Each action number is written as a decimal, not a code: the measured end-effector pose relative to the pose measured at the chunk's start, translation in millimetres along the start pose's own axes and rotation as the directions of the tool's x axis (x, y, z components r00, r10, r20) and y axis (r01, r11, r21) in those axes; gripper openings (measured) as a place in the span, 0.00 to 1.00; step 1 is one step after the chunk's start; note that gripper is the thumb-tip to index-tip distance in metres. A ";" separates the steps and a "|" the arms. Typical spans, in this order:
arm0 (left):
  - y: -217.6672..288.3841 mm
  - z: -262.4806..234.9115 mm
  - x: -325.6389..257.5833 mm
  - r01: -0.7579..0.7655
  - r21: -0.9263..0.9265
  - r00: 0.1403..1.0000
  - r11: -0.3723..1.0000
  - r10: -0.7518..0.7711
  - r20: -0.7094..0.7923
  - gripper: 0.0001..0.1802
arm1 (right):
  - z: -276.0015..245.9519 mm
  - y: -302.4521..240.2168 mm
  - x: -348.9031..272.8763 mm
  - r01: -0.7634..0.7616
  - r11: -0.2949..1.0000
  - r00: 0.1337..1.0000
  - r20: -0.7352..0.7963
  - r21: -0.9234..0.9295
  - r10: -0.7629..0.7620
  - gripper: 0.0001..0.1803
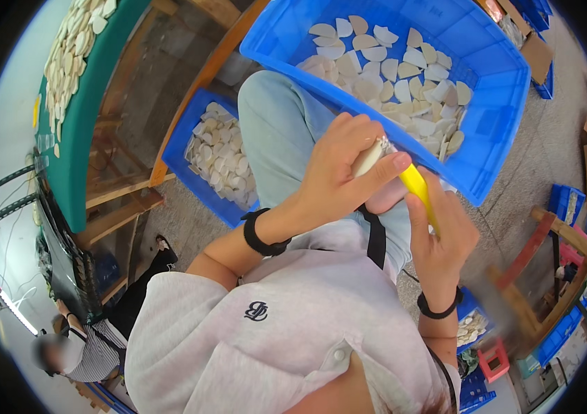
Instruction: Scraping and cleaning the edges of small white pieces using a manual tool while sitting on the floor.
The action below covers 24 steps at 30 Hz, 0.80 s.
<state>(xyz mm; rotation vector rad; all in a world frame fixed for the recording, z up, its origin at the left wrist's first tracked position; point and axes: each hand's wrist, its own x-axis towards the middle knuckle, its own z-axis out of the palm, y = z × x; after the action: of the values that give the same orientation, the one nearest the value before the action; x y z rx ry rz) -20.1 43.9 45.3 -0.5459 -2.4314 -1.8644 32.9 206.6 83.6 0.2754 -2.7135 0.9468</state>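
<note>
Handle [415, 185]: bright yellow. Held piece [367, 158]: creamy white. Large bin [490, 124] and small bin [177, 157]: both strong blue; loose pieces [411, 56] inside mix white, cream and pale beige. Table [77, 159]: deep green. Wristbands [252, 233]: black. Shirt [321, 303]: plain pale grey, dark emblem [255, 311]. Jeans [276, 117]: faded light blue. Co-worker's top [95, 353]: fine dark-and-pale stripes. Stool [492, 360]: pinkish red. Floor [564, 103]: greyish.

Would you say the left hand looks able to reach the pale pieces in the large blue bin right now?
Probably yes: the left hand is near the open-topped large blue bin and nothing covers the pale pieces, though the held piece would likely hinder grasping.
</note>
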 end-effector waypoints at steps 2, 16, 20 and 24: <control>0.4 1.0 1.5 0.018 -0.015 0.999 1.000 -0.018 0.032 0.12 | 1.6 -1.2 -1.6 -0.035 0.999 0.999 -0.013 -0.034 0.035 0.17; 0.6 -4.6 10.2 0.585 -0.787 0.796 0.197 -0.325 0.510 0.26 | -0.9 3.3 -5.3 -0.185 0.965 0.978 -0.062 0.183 0.200 0.14; 3.5 -1.9 5.1 0.587 -0.763 0.773 0.271 -0.468 0.428 0.23 | -2.3 0.8 -3.5 -0.149 0.965 0.987 -0.024 0.217 0.158 0.15; 15.5 0.1 2.9 0.444 -0.502 0.895 0.742 -0.337 0.294 0.15 | -3.8 1.0 -3.5 -0.086 0.979 0.996 0.026 0.185 0.083 0.16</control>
<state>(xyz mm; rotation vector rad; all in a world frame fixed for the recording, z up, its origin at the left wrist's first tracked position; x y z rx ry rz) -18.3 48.2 60.4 -0.2170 -2.1931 -2.8681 36.5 210.1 84.9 0.2054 -2.6743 1.2303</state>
